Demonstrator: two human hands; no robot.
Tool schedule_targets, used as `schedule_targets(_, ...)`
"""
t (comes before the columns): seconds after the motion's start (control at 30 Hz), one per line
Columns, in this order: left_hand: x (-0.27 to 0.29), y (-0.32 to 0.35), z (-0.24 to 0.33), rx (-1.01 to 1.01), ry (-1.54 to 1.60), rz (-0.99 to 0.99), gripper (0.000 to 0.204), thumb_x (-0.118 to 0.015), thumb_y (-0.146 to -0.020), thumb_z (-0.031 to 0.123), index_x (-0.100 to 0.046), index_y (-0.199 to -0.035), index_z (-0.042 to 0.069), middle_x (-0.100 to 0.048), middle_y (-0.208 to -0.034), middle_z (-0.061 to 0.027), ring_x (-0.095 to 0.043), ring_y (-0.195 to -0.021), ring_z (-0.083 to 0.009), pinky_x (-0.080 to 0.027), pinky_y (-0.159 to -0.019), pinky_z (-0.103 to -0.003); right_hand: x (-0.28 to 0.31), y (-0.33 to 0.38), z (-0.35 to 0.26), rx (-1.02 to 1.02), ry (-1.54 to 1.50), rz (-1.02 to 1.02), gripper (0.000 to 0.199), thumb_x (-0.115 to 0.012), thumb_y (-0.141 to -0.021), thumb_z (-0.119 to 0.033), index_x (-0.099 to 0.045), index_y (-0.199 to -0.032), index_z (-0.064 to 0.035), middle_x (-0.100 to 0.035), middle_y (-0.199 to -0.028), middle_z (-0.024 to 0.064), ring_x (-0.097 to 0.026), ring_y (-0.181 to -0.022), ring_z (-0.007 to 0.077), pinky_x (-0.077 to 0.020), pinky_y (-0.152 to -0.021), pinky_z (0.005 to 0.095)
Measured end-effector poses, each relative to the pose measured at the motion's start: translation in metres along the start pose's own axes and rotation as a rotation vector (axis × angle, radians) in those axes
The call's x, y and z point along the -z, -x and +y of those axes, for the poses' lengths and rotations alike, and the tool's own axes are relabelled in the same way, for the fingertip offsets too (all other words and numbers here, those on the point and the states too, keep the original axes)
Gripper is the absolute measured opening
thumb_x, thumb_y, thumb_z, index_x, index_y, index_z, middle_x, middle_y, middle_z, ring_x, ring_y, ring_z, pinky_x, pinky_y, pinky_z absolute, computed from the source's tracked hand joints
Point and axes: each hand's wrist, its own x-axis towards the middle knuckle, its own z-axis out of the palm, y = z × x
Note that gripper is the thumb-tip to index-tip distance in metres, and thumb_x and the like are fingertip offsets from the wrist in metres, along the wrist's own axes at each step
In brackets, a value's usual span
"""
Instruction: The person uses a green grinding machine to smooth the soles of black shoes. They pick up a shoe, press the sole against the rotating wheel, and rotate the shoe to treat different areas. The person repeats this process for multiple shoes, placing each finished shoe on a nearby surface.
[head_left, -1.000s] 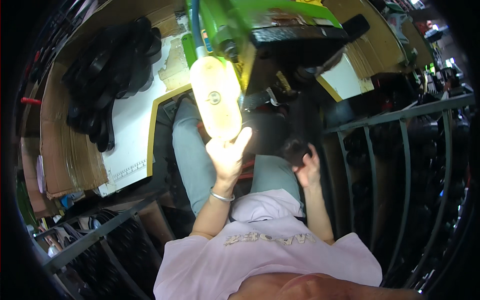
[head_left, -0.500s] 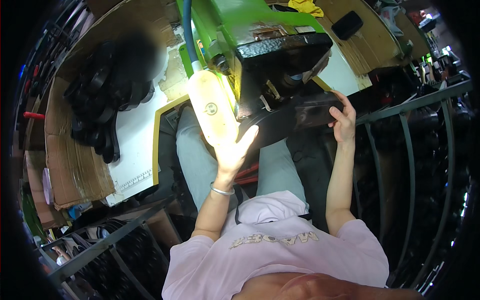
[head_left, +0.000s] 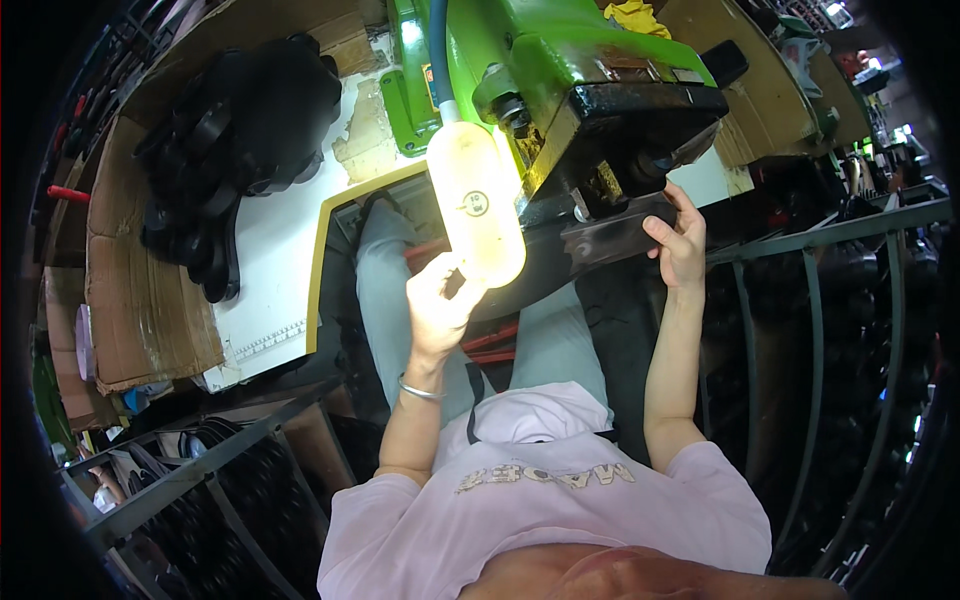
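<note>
Pale and glowing, the elongated lamp point(head_left: 477, 205) is hanging from a blue hose at the front of the green machine point(head_left: 560, 70), and we are seeing all of this in the single head view, looking down past a light pink shirt point(head_left: 545, 490).

We are raising our left forearm steeply from the lower middle of the frame, a thin bangle point(head_left: 420, 390) sitting at the wrist. Our left hand point(head_left: 437, 305) is cupping the lower end of the lamp, fingers curled loosely around its rounded tip and thumb pressing against its near side, so it is grasping the lamp rather than lying flat on it.

We are stretching our right arm up along the right side, elbow bent near the shirt sleeve. Our right hand point(head_left: 678, 240) is gripping the right end of a dark flat plate point(head_left: 615, 235) just under the machine's black head point(head_left: 640, 125), fingers wrapping over the plate's edge and thumb beneath.

Grey trouser legs are showing below the lamp. To the far left, a heap of black parts point(head_left: 235, 140) is lying on a white bench top point(head_left: 270, 250), beside a cardboard box point(head_left: 140, 300). Metal railing point(head_left: 820, 330) is curving along the right.
</note>
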Motion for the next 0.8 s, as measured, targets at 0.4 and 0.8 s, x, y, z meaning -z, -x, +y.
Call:
schedule_targets(0.4,0.023,0.011,0.024,0.075,-0.203,0.035,0.013,-0.072,-0.083,0.004,-0.066,-0.092,-0.002,-0.066,-0.080,-0.0016,-0.059,-0.072,-0.0071,-0.048,-0.067,-0.022,-0.033,0.004,0.002,0.024,-0.005,-0.142,0.063,-0.079,-0.070,-0.009,-0.055,-0.127,0.0016,-0.063,-0.108,0.0084,-0.060,-0.080,0.0071,-0.0437,-0.049,0.0150)
schedule_targets(0.8,-0.040,-0.018,0.031,-0.351,-0.666,0.119,0.027,-0.083,-0.074,0.018,-0.070,-0.091,0.000,-0.069,-0.078,-0.0131,-0.066,-0.066,-0.0253,-0.053,-0.064,-0.032,-0.010,-0.007,-0.006,0.164,-0.042,-0.052,0.064,-0.081,-0.069,-0.001,-0.055,-0.127,0.0036,-0.061,-0.106,0.0089,-0.058,-0.081,0.0097,-0.0451,-0.053,0.0166)
